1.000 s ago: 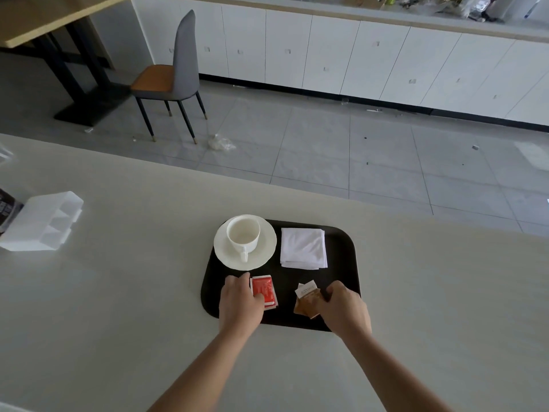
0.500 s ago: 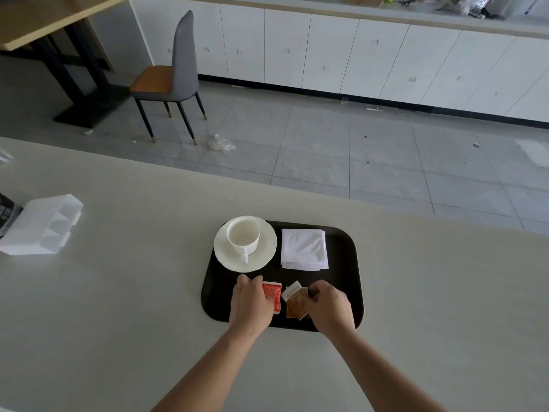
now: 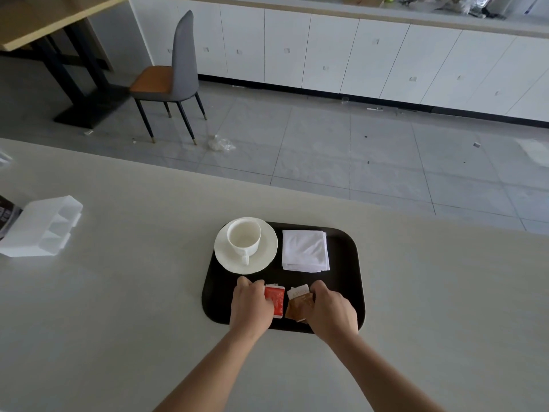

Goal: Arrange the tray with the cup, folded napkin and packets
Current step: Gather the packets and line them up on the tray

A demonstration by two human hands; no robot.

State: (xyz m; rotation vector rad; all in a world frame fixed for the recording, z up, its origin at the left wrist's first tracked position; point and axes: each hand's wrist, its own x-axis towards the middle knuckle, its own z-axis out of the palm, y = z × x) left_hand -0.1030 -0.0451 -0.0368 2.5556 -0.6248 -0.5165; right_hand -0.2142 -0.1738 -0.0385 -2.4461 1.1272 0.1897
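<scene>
Both packets have slid inward since a second ago and now lie nearly side by side between our hands. Our left hand [image 3: 251, 304] curls over the red packet [image 3: 275, 301] at its outer edge, and our right hand [image 3: 332, 312] likewise holds the brown packet [image 3: 298, 309]; we judge we are squaring them into a neat pair. Beyond the left grip stands the cup [image 3: 244, 237] on its saucer [image 3: 266, 257]; beyond the right grip lies the folded napkin [image 3: 305, 250]. Close beneath our wrists runs the tray [image 3: 344, 278] rim, so little room remains toward us, while a bare strip lies ahead of both grips.
</scene>
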